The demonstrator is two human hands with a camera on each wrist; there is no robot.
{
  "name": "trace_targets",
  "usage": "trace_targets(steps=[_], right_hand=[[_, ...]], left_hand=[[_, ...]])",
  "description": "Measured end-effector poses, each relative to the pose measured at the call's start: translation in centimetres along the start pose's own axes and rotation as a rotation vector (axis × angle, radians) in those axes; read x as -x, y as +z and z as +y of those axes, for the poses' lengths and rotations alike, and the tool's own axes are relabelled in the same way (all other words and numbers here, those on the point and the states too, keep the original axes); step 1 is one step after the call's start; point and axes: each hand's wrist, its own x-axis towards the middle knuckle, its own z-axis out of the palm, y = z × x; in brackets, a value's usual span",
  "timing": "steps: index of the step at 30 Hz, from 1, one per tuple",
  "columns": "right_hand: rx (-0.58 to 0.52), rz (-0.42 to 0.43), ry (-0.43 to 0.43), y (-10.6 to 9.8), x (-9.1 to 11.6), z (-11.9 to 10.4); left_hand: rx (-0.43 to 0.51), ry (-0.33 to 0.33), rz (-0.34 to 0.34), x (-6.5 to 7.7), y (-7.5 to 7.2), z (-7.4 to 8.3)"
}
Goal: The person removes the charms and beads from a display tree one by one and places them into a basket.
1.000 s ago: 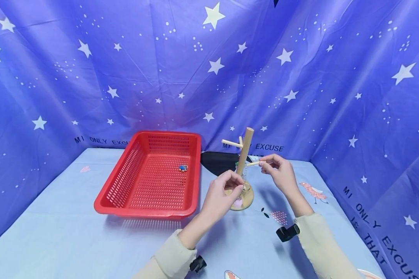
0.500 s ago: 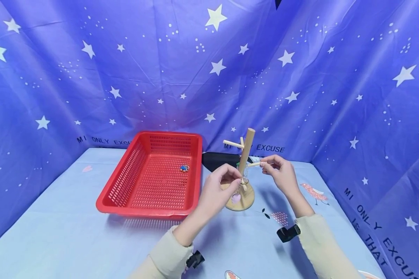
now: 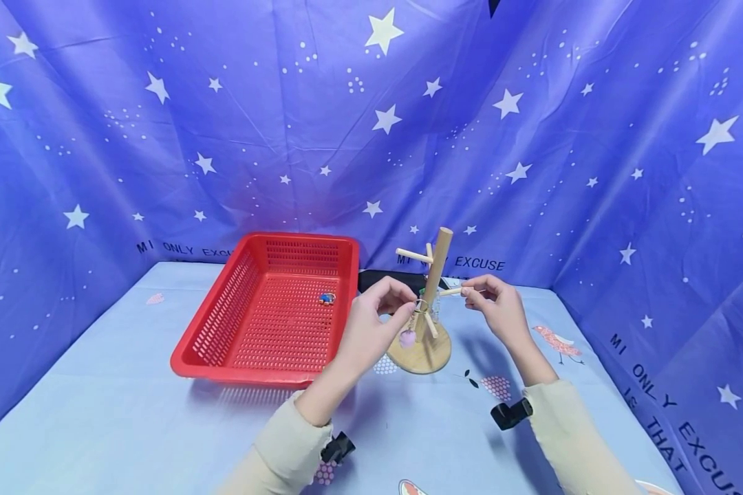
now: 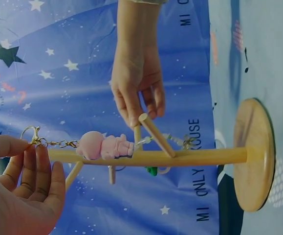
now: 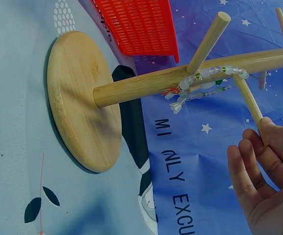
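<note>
- Wooden stand (image 3: 436, 268): upright on the desk (image 3: 117, 364), its post carrying several pegs above a round base (image 5: 85, 105).
- Hands: the left hand (image 3: 371, 326), just left of the stand's post, pinches a metal ring (image 4: 28, 131) between thumb and fingertips, its other fingers loosely bent; the right hand (image 3: 498, 309), right of the post, pinches the tip of a peg (image 5: 249, 100).
- Pink figure (image 4: 104, 146): hangs by a short chain (image 4: 58, 143) from that ring, left of the post.
- Bead strand (image 5: 212, 72): looped over the pinched peg, beside the post.
- Red basket (image 3: 263, 378): left of the stand, a blue trinket (image 3: 326, 299) inside.
</note>
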Motion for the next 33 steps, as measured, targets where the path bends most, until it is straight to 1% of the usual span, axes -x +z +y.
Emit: trace_targets(steps=[4,10,21,28,33], right_hand=[[0.003,0.003,-0.013,0.0,-0.1,0.6],[0.007,0.006,-0.018,0.0,-0.1,0.5],[0.015,0.002,-0.017,0.0,0.0,0.5],[0.007,0.004,-0.013,0.0,-0.1,0.6],[0.005,0.006,-0.015,0.0,0.0,0.6]], left_hand=[[0.005,0.007,0.018,-0.3,-0.5,0.3],[0.01,-0.006,0.031,-0.8,-1.3,0.8],[0.015,-0.001,0.066,-1.5,-2.9,1.6],[0.018,0.027,0.084,-2.1,-4.0,2.1],[0.024,0.028,0.098,-2.6,-4.7,2.2]])
